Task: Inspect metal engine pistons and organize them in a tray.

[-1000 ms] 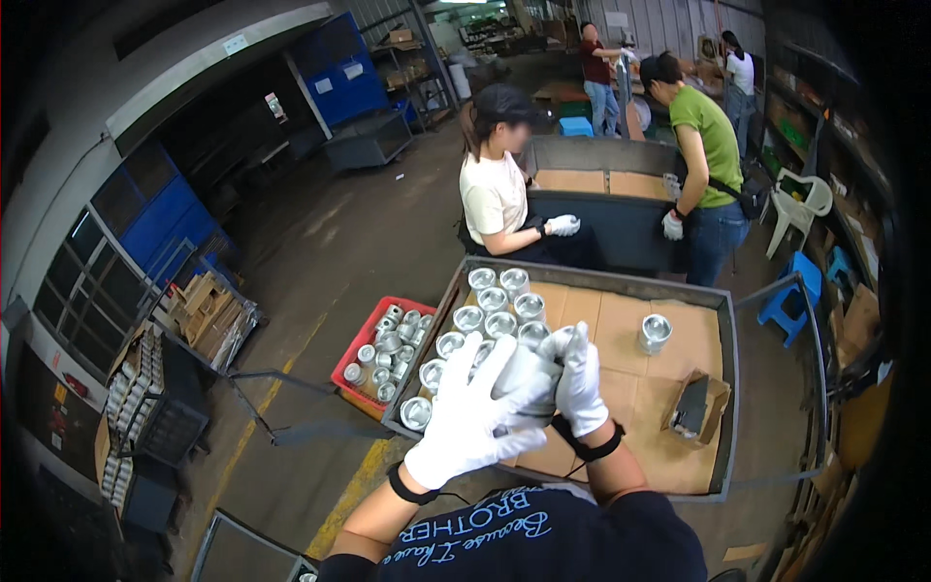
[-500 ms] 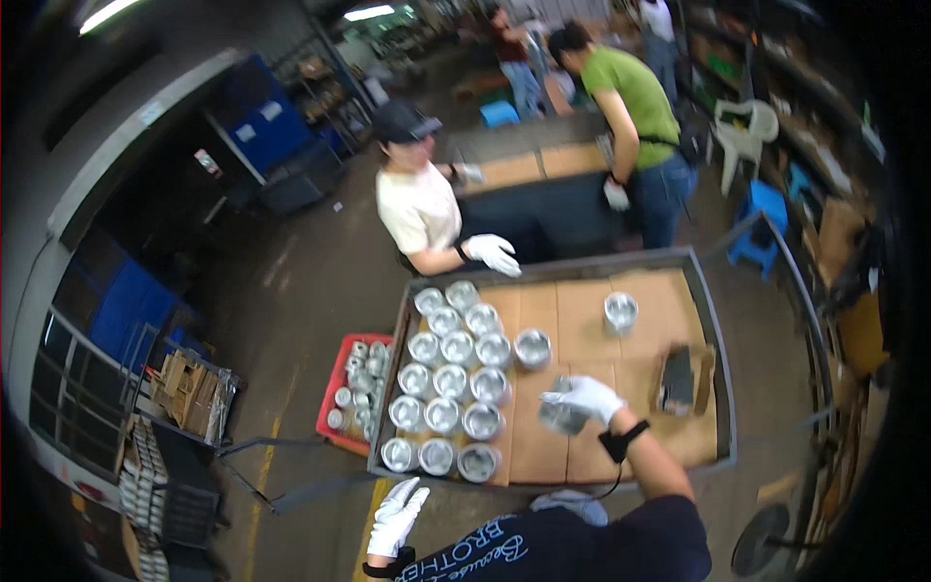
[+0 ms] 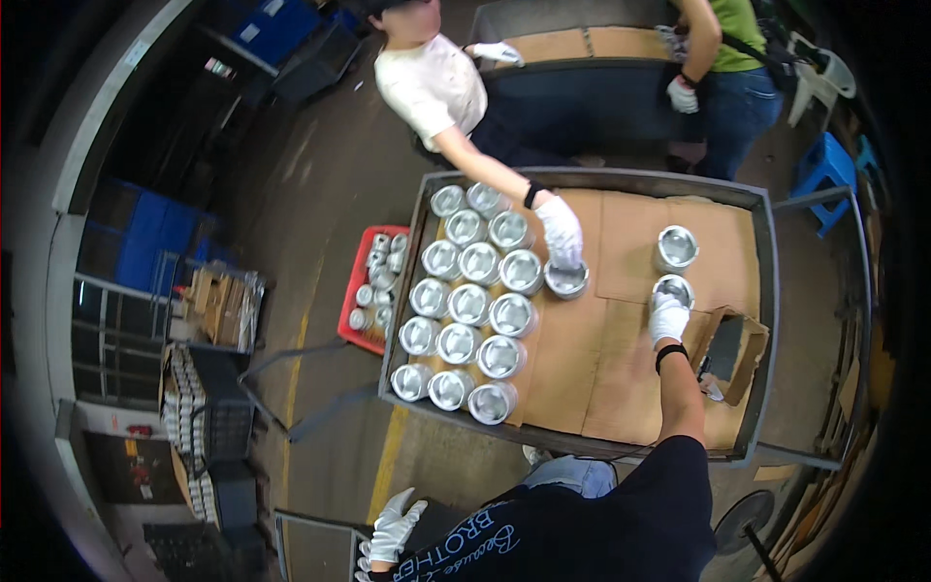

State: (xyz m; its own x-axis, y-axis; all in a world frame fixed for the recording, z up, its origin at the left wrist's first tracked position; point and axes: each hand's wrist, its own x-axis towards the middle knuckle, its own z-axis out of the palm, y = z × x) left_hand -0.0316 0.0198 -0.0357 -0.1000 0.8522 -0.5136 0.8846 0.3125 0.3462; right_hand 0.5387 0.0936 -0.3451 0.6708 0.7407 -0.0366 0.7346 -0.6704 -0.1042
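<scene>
The white-gloved right hand (image 3: 669, 318) is at a silver, round metal cup (image 3: 674, 296) standing on the right-hand part of the work surface. Its fingers are closed on the cup's near side; the thumb is hidden. The cup lies directly ahead of the hand, in line with the forearm, its long axis upright and its round end facing up.

A second silver metal cup (image 3: 676, 249) stands upright immediately beyond; whether the two touch cannot be told. The right hand is clearly the nearer. The white-gloved left hand (image 3: 396, 527) is well apart, outside the near left corner of the dark grey metal-rimmed tray (image 3: 766, 320), its fingers loosely spread and nothing seen in its grasp.

Clearances: an open brown cardboard box (image 3: 732, 354) sits just to the right of the right wrist, limiting room there. The tray's right rim lies beyond it. Leftward, brown cardboard lining (image 3: 611, 369) gives open room as far as the packed rows of silver metal cups (image 3: 469, 304). At their inner edge a co-worker's white-gloved hand (image 3: 561, 231) touches a single upright cup (image 3: 566, 280).
</scene>
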